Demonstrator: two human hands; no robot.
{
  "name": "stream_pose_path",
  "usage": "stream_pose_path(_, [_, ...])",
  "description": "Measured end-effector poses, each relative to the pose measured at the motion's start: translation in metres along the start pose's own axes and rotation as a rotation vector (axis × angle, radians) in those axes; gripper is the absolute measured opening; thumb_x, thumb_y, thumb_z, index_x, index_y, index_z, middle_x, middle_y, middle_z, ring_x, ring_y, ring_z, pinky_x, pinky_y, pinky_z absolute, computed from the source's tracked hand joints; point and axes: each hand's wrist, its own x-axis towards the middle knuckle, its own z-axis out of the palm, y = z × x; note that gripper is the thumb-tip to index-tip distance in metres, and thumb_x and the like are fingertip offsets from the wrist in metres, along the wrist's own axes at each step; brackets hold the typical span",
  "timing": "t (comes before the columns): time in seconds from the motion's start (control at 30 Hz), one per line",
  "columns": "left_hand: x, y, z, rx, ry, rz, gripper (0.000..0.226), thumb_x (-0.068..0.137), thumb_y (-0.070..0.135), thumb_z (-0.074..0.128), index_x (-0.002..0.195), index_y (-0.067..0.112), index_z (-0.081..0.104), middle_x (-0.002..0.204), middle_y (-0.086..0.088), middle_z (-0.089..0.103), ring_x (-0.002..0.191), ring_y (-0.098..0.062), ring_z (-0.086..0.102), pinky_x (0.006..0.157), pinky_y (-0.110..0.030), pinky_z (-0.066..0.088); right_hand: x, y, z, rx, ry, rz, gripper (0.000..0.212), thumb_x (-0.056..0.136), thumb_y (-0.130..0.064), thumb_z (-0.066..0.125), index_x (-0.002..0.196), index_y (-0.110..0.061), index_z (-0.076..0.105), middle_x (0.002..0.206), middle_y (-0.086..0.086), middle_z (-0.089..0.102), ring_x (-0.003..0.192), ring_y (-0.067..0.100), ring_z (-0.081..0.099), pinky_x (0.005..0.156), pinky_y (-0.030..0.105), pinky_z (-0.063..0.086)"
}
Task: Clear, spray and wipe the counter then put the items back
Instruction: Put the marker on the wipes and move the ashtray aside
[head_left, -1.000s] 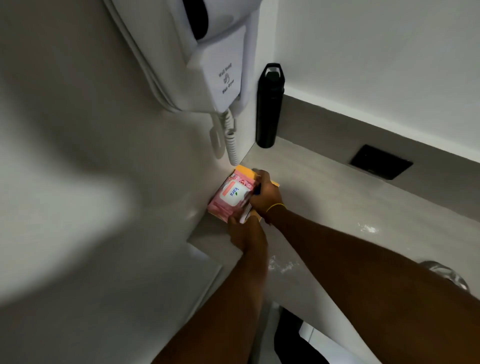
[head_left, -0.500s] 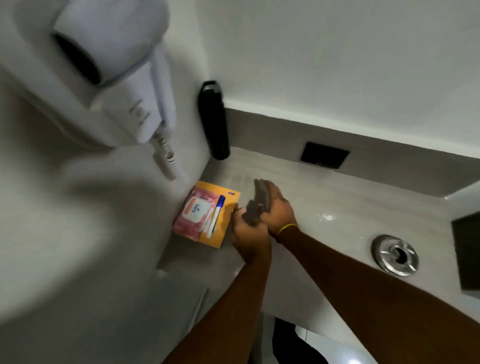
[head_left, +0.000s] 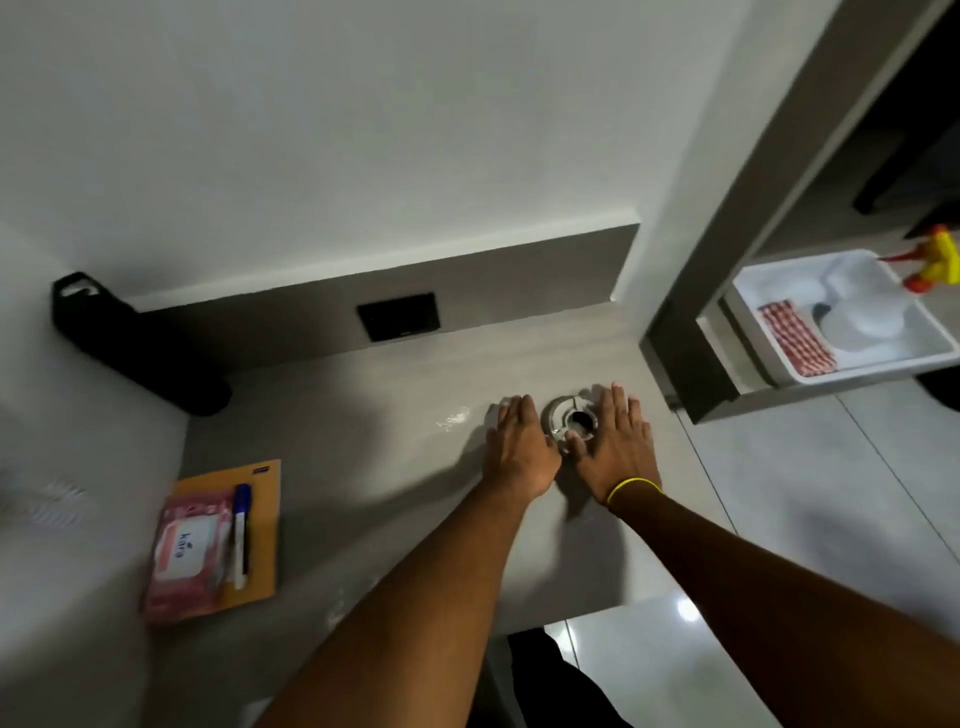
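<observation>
On the grey counter (head_left: 363, 415), my left hand (head_left: 519, 447) and my right hand (head_left: 615, 441) lie flat on either side of a round metal ring (head_left: 569, 418) set in the counter near its right end. Both hands have their fingers stretched out and hold nothing. At the counter's left end a pink wipes pack (head_left: 184, 556) and a blue-and-white pen (head_left: 240, 535) rest on an orange notebook (head_left: 260, 525). A black bottle (head_left: 140, 345) stands in the back left corner.
A black socket plate (head_left: 399, 316) sits in the back splash. Right of a grey post, a white tub (head_left: 841, 317) holds a red patterned cloth (head_left: 795, 338) and white dishes, with a yellow spray bottle (head_left: 935, 260) beside it. Tiled floor (head_left: 831, 519) lies below right.
Both hands let go of the wipes pack and pen on the notebook and moved right across the counter to the metal ring. My view swung right, away from the wall-mounted dryer.
</observation>
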Motion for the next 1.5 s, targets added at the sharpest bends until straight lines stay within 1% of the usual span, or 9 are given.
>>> stream_pose_path(0.07, [0.004, 0.013, 0.011, 0.024, -0.031, 0.011, 0.077, 0.096, 0.027, 0.060, 0.162, 0.012, 0.023, 0.170, -0.011, 0.025, 0.159, -0.028, 0.018, 0.129, -0.044, 0.021, -0.004, 0.009, 0.000, 0.105, -0.008, 0.023, 0.084, 0.101, -0.047, 0.048, 0.165, -0.012, 0.007, 0.173, 0.012, 0.006, 0.160, 0.033, 0.008, 0.129, 0.050, 0.016])
stream_pose_path(0.13, [0.005, 0.022, 0.019, -0.028, -0.050, -0.018, 0.074, 0.092, 0.028, 0.062, 0.158, 0.016, 0.031, 0.164, -0.010, 0.036, 0.153, -0.030, 0.032, 0.124, -0.044, 0.031, -0.006, 0.011, -0.002, 0.245, 0.015, 0.048, 0.078, 0.099, -0.036, 0.055, 0.163, -0.011, 0.017, 0.167, 0.017, 0.028, 0.152, 0.036, 0.031, 0.123, 0.048, 0.031])
stream_pose_path(0.2, [0.006, 0.030, 0.025, -0.114, -0.051, -0.057, 0.071, 0.089, 0.031, 0.066, 0.154, 0.024, 0.038, 0.155, -0.008, 0.047, 0.142, -0.031, 0.047, 0.116, -0.045, 0.043, -0.007, 0.012, -0.004, 0.331, 0.051, 0.087, 0.072, 0.096, -0.028, 0.060, 0.159, -0.015, 0.026, 0.151, 0.020, 0.052, 0.133, 0.041, 0.054, 0.110, 0.045, 0.045])
stream_pose_path(0.27, [0.006, 0.033, 0.030, -0.168, -0.016, -0.074, 0.070, 0.086, 0.031, 0.071, 0.150, 0.027, 0.044, 0.148, -0.006, 0.054, 0.133, -0.031, 0.056, 0.110, -0.041, 0.048, -0.008, 0.012, -0.004, 0.371, 0.079, 0.123, 0.069, 0.093, -0.022, 0.062, 0.155, -0.017, 0.032, 0.133, 0.022, 0.066, 0.118, 0.044, 0.063, 0.099, 0.045, 0.050])
stream_pose_path(0.5, [0.006, 0.030, 0.035, -0.404, 0.090, -0.152, 0.051, 0.080, 0.020, 0.070, 0.129, 0.032, 0.065, 0.126, 0.001, 0.072, 0.117, -0.024, 0.067, 0.096, -0.026, 0.050, -0.010, 0.004, 0.001, 0.469, 0.102, 0.116, 0.055, 0.082, -0.013, 0.063, 0.136, -0.021, 0.052, 0.115, 0.016, 0.074, 0.104, 0.042, 0.068, 0.088, 0.038, 0.054])
stream_pose_path(0.77, [0.013, -0.017, -0.010, -0.528, 0.214, -0.239, 0.051, 0.083, 0.021, 0.074, 0.131, 0.031, 0.064, 0.125, 0.001, 0.074, 0.117, -0.021, 0.068, 0.094, -0.020, 0.045, 0.006, -0.064, -0.001, 0.467, 0.012, -0.070, 0.043, 0.075, -0.021, 0.059, 0.117, -0.023, 0.060, 0.108, 0.007, 0.076, 0.098, 0.035, 0.069, 0.084, 0.037, 0.057])
stream_pose_path(1.23, [0.009, -0.194, -0.126, -0.663, 0.542, -0.473, 0.065, 0.086, 0.006, 0.067, 0.147, 0.023, 0.054, 0.140, -0.006, 0.065, 0.133, -0.026, 0.058, 0.112, -0.032, 0.045, 0.028, -0.282, 0.059, 0.366, -0.197, -0.590, 0.046, 0.072, -0.029, 0.068, 0.117, -0.024, 0.060, 0.111, 0.003, 0.073, 0.099, 0.028, 0.070, 0.087, 0.035, 0.058])
stream_pose_path(1.4, [0.019, -0.232, -0.138, -1.020, 0.749, -0.629, 0.037, 0.100, 0.028, 0.058, 0.136, 0.025, 0.065, 0.136, -0.005, 0.066, 0.132, -0.027, 0.059, 0.114, -0.041, 0.047, 0.038, -0.326, 0.094, 0.353, -0.275, -0.630, 0.051, 0.074, -0.028, 0.070, 0.124, -0.026, 0.061, 0.114, 0.004, 0.075, 0.107, 0.028, 0.070, 0.093, 0.038, 0.057])
stream_pose_path(1.5, [0.029, -0.255, -0.145, -1.212, 0.873, -0.659, 0.037, 0.098, 0.039, 0.053, 0.123, 0.020, 0.072, 0.125, -0.008, 0.072, 0.113, -0.022, 0.068, 0.097, -0.038, 0.058, 0.049, -0.348, 0.112, 0.355, -0.303, -0.655, 0.054, 0.077, -0.028, 0.072, 0.129, -0.027, 0.060, 0.117, 0.003, 0.075, 0.110, 0.025, 0.070, 0.098, 0.037, 0.056])
